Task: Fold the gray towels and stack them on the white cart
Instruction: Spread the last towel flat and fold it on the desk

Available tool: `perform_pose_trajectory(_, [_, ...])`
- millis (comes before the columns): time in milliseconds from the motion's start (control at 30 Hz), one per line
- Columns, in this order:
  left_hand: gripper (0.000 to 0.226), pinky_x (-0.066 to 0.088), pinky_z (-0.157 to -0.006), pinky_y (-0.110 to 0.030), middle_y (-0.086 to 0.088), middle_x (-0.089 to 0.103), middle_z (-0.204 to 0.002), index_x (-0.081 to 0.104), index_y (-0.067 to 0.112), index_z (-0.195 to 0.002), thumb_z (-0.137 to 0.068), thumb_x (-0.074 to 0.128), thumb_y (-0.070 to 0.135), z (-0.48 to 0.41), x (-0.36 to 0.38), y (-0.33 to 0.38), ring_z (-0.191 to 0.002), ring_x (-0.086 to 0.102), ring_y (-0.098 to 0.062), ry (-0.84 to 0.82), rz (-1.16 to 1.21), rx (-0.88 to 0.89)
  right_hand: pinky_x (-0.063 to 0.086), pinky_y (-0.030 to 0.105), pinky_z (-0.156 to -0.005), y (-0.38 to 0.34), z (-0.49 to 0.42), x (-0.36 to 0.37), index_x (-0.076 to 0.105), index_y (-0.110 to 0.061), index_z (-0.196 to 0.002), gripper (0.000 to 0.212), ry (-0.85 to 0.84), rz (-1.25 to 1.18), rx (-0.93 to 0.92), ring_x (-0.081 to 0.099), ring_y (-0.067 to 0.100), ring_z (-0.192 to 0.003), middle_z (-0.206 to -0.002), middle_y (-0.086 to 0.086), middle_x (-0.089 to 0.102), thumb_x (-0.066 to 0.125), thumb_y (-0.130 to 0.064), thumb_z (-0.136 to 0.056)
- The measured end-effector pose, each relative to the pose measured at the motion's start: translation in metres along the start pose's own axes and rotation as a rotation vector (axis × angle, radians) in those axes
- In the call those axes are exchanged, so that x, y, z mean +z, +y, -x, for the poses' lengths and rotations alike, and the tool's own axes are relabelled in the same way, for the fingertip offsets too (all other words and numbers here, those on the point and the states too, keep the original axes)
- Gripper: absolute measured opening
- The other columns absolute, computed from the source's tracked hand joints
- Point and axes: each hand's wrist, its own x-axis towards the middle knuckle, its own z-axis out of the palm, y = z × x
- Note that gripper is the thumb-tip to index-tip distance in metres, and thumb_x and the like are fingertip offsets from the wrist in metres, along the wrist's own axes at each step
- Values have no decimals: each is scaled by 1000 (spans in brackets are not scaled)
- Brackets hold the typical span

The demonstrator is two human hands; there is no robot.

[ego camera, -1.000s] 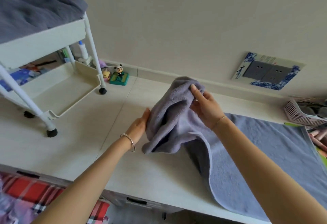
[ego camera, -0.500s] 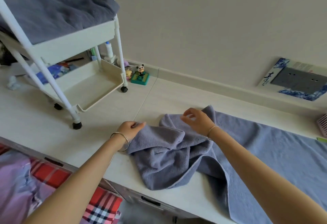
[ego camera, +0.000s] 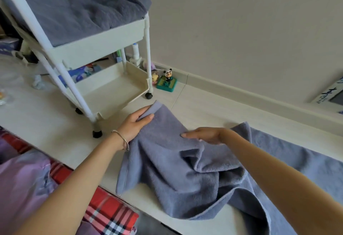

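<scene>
With left hand (ego camera: 136,123) pinching a corner of the rumpled gray towel (ego camera: 176,169) on the counter (ego camera: 55,123) beside the white cart (ego camera: 104,49), sweep the flat right hand (ego camera: 204,135) (fingers straight) outward to smooth creases.

The white cart (ego camera: 104,49) loses its top and left side to the picture's edges, and the stacked towels (ego camera: 83,11) in its upper tray are cropped with it. Behind the cart's posts, blue packets (ego camera: 79,72) are largely hidden, their print unreadable. Far left of the cart, an orange object (ego camera: 2,93) at the edge is too blurred to name. Right of the cart, the gray towel (ego camera: 167,169) runs off the right and bottom edges, and a wall plate (ego camera: 332,97) is cut short. At the towel corner nearest the cart, some of the left hand's (ego camera: 134,125) fingers lie hidden beneath cloth. The right hand's (ego camera: 204,135) palm faces down, unseen.
</scene>
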Motion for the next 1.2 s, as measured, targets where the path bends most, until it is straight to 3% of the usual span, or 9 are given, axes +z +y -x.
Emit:
perform_pose_trajectory(133, [40,38,-101,-19,7,56,-124,47,24,-132,-94,51,13,-17,-31,14,-113,52,-6,72,2,36,48,29,-94,-42,17,-33,59,-7,-118,39,-62,-270,-234,62,24,-108,-114,7,68,57,-32,-88])
perform_pose_trajectory(200, [37,41,-95,-22,5,59,-116,51,20,-131,-94,52,14,-31,-41,13,-107,54,-10,154,-122,74,49,17,-67,-71,15,-44,61,-14,-85,8,237,-285,-416,63,12,-76,-78,-4,68,65,-21,-85])
perform_pose_trajectory(233, [34,42,-92,-26,2,61,-110,54,16,-128,-94,53,15,-38,-44,9,-105,56,-15,219,-219,96,43,15,-60,-80,9,-48,55,-16,-75,17,447,-217,-486,55,6,-65,-67,-7,59,70,-17,-82])
perform_pose_trajectory(333, [43,43,-87,-35,-11,58,-118,46,12,-133,-92,55,22,-54,-41,-8,-108,54,-33,415,-689,54,45,25,-78,-81,-22,-48,56,-14,-96,27,821,130,-503,52,13,-84,-91,1,57,76,-15,-77])
perform_pose_trajectory(433, [60,32,-100,-41,-12,35,-143,25,18,-146,-92,51,30,-53,-16,-31,-124,37,-32,402,-1149,33,38,38,-104,-53,-45,-29,52,-14,-126,46,849,361,-361,47,25,-120,-130,10,51,67,-22,-84])
perform_pose_trajectory(533, [56,22,-110,-38,-10,33,-148,29,15,-145,-95,29,39,-48,30,-58,-133,31,-29,168,-1130,178,26,38,-111,-16,-50,-8,49,-19,-132,45,894,452,-316,37,26,-133,-142,6,43,59,-30,-90])
perform_pose_trajectory(667, [51,4,-117,-38,-1,15,-157,17,25,-149,-100,23,39,-36,86,-87,-144,10,-22,-135,-1164,100,16,43,-117,33,-42,12,45,-19,-137,46,984,554,-303,23,26,-142,-151,5,32,55,-30,-93])
perform_pose_trajectory(1033, [65,8,-117,-38,-4,11,-157,15,20,-149,-92,8,52,-27,190,-70,-144,12,-22,-291,-1134,216,8,35,-117,143,51,11,42,-20,-139,47,1176,450,-96,26,24,-141,-152,3,29,47,-38,-96])
perform_pose_trajectory(1200, [91,10,-116,-38,-5,16,-156,21,17,-148,-71,-11,56,-14,259,-43,-143,15,-23,-344,-1107,359,19,40,-115,204,115,10,42,-23,-138,48,1260,326,49,31,25,-138,-154,1,27,54,-35,-93])
